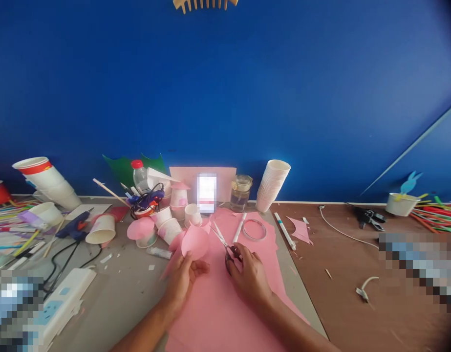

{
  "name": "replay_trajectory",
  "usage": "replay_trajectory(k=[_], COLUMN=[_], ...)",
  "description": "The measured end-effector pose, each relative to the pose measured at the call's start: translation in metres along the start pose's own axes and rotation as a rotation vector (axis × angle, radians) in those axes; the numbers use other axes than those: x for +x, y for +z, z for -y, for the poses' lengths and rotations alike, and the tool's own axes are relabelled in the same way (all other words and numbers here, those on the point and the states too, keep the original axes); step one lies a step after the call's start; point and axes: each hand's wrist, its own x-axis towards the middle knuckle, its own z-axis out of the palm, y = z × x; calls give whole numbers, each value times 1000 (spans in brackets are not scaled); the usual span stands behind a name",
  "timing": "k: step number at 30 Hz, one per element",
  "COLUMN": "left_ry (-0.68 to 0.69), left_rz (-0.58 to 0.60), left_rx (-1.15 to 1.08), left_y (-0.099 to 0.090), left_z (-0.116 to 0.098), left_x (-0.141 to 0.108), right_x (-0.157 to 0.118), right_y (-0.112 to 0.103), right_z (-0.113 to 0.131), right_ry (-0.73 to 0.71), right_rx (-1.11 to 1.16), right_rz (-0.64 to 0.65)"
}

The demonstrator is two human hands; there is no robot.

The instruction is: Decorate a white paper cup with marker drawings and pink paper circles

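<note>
My left hand [186,281] pinches the lower edge of a round piece of pink paper [194,241], held a little above the table. In my right hand [250,276] is a pair of scissors [221,236], fingers through the dark handles, blades parted and pointing up and to the left. The blades are just right of the paper circle and apart from it. Beneath both hands spread large pink paper sheets [225,313]. A white marker [239,227] and a clear ring [254,230] lie on the sheets, beyond my right hand.
Paper cups, some with pink paper [140,228], crowd the back left, near a glue gun [72,227]. A power strip [66,303] lies front left. A lit phone [206,192], a glass jar [241,191] and a cup stack [272,186] stand along the blue wall [225,98].
</note>
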Motion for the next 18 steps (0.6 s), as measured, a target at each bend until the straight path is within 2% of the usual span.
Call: replay_trajectory(k=[4, 6, 10, 18], left_ry=[-15, -14, -13, -8], left_rz=[-68, -104, -106, -80], left_rx=[-133, -185, -198, -181], left_y=[2, 2, 1, 0], left_z=[-7, -9, -9, -9], left_x=[1, 3, 4, 5], right_x=[0, -1, -3, -10], right_y=[-11, -13, -13, -14], right_z=[11, 16, 20, 21], right_ry=[108, 180, 213, 63], right_rx=[407, 530, 527, 628], right_rz=[194, 269, 329, 467])
